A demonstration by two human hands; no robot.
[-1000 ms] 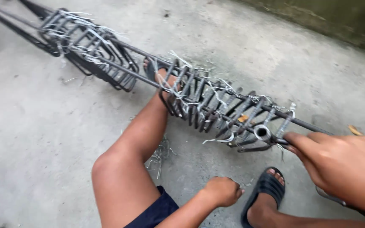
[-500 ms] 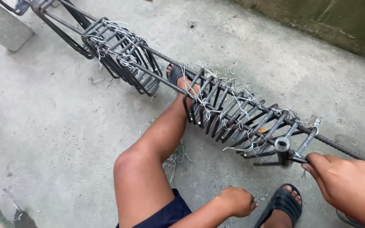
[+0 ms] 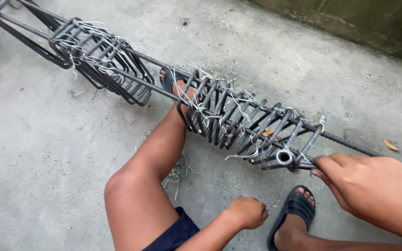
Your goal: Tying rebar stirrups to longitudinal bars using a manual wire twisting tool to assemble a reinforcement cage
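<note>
Head view: I am gripping the end of a rebar cage (image 3: 229, 114) with my right hand (image 3: 368, 188), fingers pinched closed on a bar just beside a short metal tube (image 3: 284, 156). The cage is lying across the concrete floor (image 3: 47, 153), running from the top-left corner toward the right edge, 2 clusters of wire-tied stirrups along it. My left hand (image 3: 246, 212) is curling loosely closed, holding nothing, near my black sandal (image 3: 294, 211). My left leg (image 3: 150, 172) is passing under the cage.
</note>
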